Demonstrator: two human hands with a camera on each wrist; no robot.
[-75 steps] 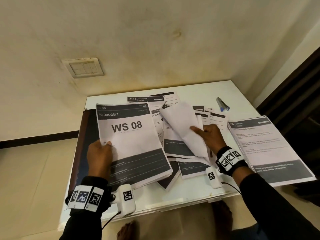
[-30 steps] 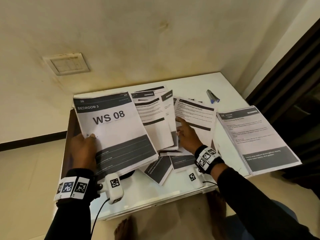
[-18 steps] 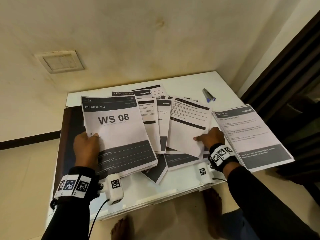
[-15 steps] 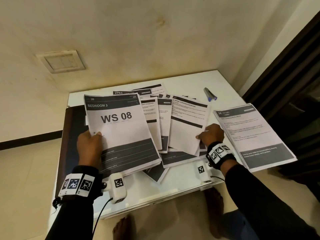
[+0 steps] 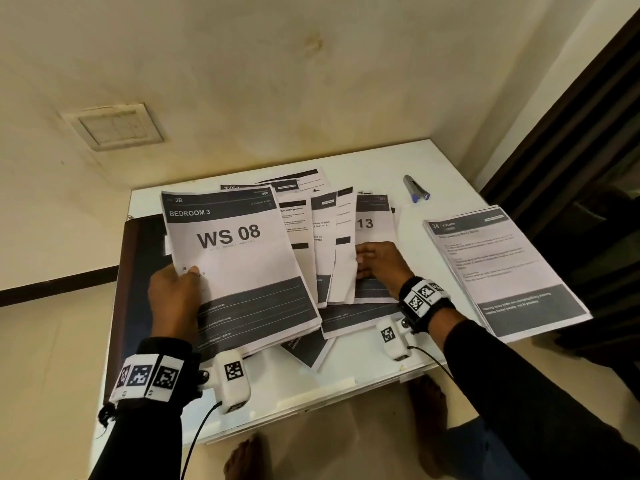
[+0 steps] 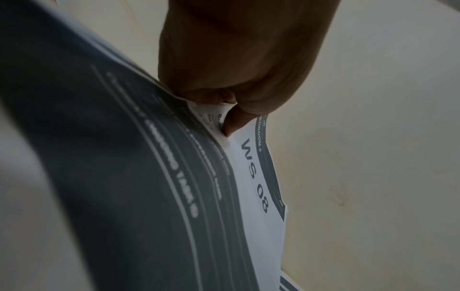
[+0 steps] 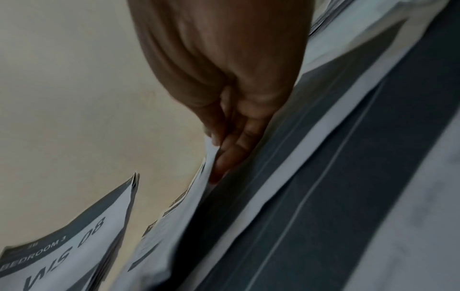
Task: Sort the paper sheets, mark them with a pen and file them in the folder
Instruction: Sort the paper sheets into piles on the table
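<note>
We are standing at a small white table [image 5: 349, 372] that is pushed into the corner of a room with cream walls. A pale switch plate [image 5: 114, 126] sits on the wall to our left, and a dark door frame [image 5: 571, 126] runs down the right side. We can see bare feet [image 5: 242, 459] on the floor under the near edge. A dark folder [image 5: 138, 271] lies flat on the left part of the table, and we cannot tell what is inside it because papers cover most of it. A pen [image 5: 415, 193] with a blue end lies near the far right corner, well apart from our hands. A neat stack of sheets [image 5: 502, 271] rests on the right side and hangs a little over the edge. In the middle lies a loose spread of sheets [image 5: 329, 244], fanned out and overlapping — one shows the number 13. Our left hand [image 5: 175, 299] grips a thick bundle of sheets [image 5: 239, 265] with "WS 08" on top; the thumb [image 6: 234, 122] presses on the front and the other fingers curl behind, and the bundle is tilted up over the folder. Our right hand [image 5: 379, 268] is in the loose spread, with its fingers [image 7: 224, 157] slid in behind the edge of one sheet — they look mostly straight, and we cannot tell if they have pinched it.
</note>
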